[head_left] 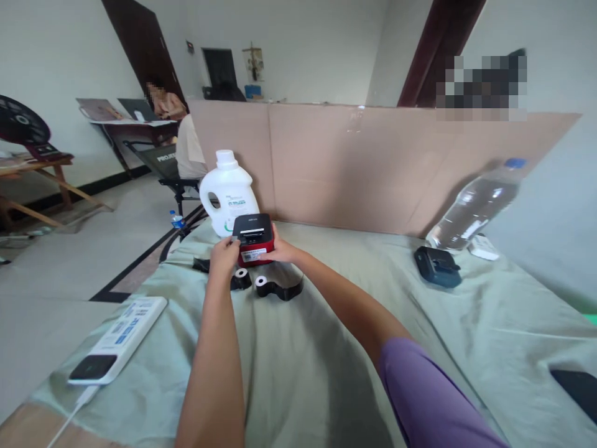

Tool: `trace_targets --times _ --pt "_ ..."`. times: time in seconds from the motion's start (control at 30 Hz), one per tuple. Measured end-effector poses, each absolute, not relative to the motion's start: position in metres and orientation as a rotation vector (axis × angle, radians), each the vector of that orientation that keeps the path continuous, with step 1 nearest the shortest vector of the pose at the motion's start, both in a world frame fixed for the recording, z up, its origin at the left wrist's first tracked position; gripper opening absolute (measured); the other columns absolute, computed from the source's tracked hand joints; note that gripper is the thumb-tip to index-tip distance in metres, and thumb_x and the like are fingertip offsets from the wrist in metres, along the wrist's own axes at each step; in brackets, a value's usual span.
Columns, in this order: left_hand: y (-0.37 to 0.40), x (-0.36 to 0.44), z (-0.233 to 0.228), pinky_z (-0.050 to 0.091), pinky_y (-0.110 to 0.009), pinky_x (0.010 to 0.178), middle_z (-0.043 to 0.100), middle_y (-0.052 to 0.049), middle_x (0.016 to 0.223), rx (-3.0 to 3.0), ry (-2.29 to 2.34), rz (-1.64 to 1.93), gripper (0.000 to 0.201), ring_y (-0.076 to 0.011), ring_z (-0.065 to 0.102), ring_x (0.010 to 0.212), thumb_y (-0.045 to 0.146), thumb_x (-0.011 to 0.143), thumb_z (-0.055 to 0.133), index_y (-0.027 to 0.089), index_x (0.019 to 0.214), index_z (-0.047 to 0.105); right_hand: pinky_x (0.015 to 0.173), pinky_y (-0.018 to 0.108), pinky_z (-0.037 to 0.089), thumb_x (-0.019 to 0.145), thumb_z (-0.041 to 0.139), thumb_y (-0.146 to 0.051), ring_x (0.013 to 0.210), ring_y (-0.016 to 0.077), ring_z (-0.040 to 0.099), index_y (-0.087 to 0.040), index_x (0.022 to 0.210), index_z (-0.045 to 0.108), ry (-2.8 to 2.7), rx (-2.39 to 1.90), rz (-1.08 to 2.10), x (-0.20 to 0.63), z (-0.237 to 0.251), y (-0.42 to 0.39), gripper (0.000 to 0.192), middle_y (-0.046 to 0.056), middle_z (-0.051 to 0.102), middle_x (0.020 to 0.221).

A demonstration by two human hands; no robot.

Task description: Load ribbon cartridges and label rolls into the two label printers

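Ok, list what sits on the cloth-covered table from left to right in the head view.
White power strip → white detergent jug → red and black label printer, held between the left hand and right hand → dark blue box → clear water bottle, leaning against the cardboard.

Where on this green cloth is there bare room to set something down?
Bare cloth lies between the black rolls and the dark case, and near the power strip. It is crowded around the red printer by the white jug.

Both arms outstretched; left hand (224, 254) and right hand (281, 251) clasped inward.
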State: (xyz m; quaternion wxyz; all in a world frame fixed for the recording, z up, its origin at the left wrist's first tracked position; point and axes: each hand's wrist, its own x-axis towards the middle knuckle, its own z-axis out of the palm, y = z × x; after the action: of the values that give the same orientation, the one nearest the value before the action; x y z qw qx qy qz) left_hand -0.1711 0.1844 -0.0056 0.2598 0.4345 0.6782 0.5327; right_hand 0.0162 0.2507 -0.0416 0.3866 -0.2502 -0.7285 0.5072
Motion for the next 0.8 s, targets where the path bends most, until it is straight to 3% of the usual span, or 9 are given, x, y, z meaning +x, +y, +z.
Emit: trace_targets --times 0.2,0.33,0.47,0.6,0.8 --pt "0.177 -0.121 0.023 0.057 -0.038 0.087 0.077 -0.007 0.105 0.979 1.466 1.483 0.036 -0.0238 0.071 0.097 0.023 0.072 0.065 0.016 0.105 0.076 0.122 0.053 0.027 0.056 0.092 -0.053 0.144 0.0318 0.042 -0.024 0.16 -0.005 -1.763 -0.58 1.162 0.064 -0.024 0.237 0.145 0.015 0.038 0.159" --pt "0.167 -0.065 0.046 0.054 -0.041 0.097 0.075 -0.007 0.117 1.26 1.267 1.483 0.04 -0.0265 0.069 0.109 0.036 0.076 0.069 0.019 0.111 0.076 0.123 0.051 0.025 0.059 0.091 -0.05 0.146 0.0319 0.038 -0.024 0.161 -0.004 -1.667 -0.641 0.926 0.128 0.007 0.202 0.142 0.014 0.034 0.16" --pt "0.132 0.001 0.058 0.043 -0.041 0.113 0.069 -0.007 0.132 1.56 1.091 1.474 0.047 -0.0272 0.06 0.128 0.047 0.087 0.063 0.018 0.123 0.072 0.122 0.05 0.029 0.06 0.09 -0.051 0.144 0.031 0.041 -0.023 0.161 -0.001 -1.532 -0.764 0.736 0.194 0.024 0.146 0.139 0.015 0.038 0.158" --pt "0.079 0.051 0.041 0.037 -0.039 0.119 0.059 -0.006 0.145 1.622 0.925 1.39 0.055 -0.0265 0.05 0.139 0.05 0.093 0.058 0.019 0.138 0.061 0.12 0.053 0.031 0.061 0.088 -0.054 0.143 0.0327 0.041 -0.024 0.161 0.006 -1.486 -0.903 0.619 0.243 0.017 0.082 0.133 0.015 0.039 0.158" --pt "0.018 0.062 -0.011 0.036 -0.041 0.12 0.058 -0.009 0.146 1.544 0.969 1.383 0.062 -0.0266 0.046 0.143 0.056 0.092 0.057 0.018 0.14 0.06 0.118 0.054 0.034 0.063 0.087 -0.053 0.14 0.0354 0.045 -0.021 0.158 0.023 -1.558 -1.021 0.521 0.256 -0.013 0.016 0.118 0.016 0.046 0.152"
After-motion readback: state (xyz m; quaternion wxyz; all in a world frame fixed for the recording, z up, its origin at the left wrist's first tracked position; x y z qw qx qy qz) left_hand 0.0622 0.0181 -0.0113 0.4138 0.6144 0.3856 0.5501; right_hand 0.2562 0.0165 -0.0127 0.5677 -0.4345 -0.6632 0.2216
